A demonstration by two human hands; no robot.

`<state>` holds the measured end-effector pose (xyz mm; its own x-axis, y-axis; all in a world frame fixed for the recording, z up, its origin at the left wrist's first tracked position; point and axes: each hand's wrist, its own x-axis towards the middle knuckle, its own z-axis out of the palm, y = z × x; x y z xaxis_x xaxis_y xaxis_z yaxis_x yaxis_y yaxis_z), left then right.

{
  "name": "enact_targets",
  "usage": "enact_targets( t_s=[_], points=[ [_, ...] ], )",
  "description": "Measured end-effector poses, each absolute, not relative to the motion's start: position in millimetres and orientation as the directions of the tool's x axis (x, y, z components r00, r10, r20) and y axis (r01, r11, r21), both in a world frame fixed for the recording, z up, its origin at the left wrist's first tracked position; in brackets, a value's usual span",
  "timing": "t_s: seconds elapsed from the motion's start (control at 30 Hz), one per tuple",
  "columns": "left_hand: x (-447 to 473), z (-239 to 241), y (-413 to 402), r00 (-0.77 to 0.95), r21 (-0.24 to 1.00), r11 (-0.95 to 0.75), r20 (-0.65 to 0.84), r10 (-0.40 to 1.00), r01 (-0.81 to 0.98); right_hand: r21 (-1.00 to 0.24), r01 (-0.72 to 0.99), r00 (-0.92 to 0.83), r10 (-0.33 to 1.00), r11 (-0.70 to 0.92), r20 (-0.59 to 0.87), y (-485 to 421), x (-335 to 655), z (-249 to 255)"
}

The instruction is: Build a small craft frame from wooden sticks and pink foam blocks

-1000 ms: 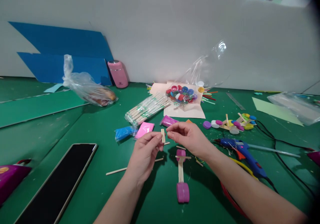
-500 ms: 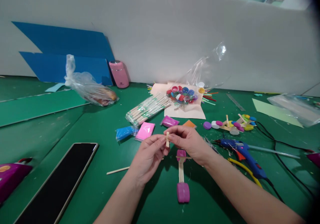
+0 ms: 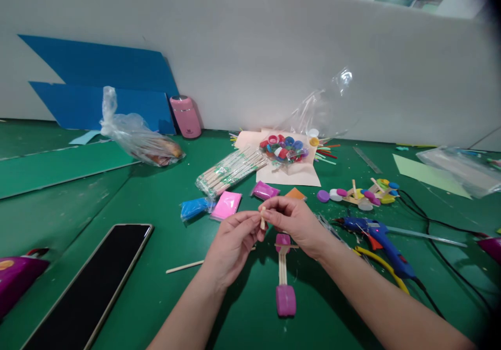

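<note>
Between the fingertips of both hands is a short bundle of pale wooden stick pieces (image 3: 263,218), held roughly upright above the table. My left hand (image 3: 238,240) pinches it from the left, and my right hand (image 3: 291,222) grips it from the right with thumb and forefinger. Just below my right hand lies a model of pale sticks (image 3: 282,269) joining two purple blocks, the lower purple block (image 3: 285,301) nearer to me. A thin wooden stick (image 3: 185,266) lies on the table, partly hidden behind my left wrist.
A blue glue gun (image 3: 379,235) and yellow-handled pliers (image 3: 385,266) lie at right, below a bottle-cap model (image 3: 360,193). Clay packets (image 3: 226,205), bagged sticks (image 3: 230,171) and bottle caps (image 3: 287,146) are beyond my hands. A phone (image 3: 92,282) lies at left.
The stick bundle tilts slightly between my fingertips. Both hands stay in almost the same place, and the whole view has shifted very slightly.
</note>
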<state>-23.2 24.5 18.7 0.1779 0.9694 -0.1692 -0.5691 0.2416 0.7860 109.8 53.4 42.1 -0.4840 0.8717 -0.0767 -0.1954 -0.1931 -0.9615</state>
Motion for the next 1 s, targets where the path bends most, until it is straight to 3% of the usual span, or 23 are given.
enact_targets(
  t_s=[0.2,0.4,1.0],
  points=[
    [-21.9,20.6,21.5,0.128,0.821,0.198,-0.153,0.980,-0.536,-0.976,-0.153,-0.456,0.887,-0.158,-0.072,54.6,110.8,42.4],
    [-19.7,21.9,20.1,0.090,0.944,0.097,-0.073,0.993,-0.314,-0.985,-0.127,-0.410,0.911,-0.118,-0.057,53.4,113.2,43.0],
    [-19.2,28.9,18.0,0.032,0.992,-0.041,0.045,0.998,-0.119,-0.999,-0.053,-0.438,0.899,-0.009,0.015,48.5,119.8,39.1]
  ],
)
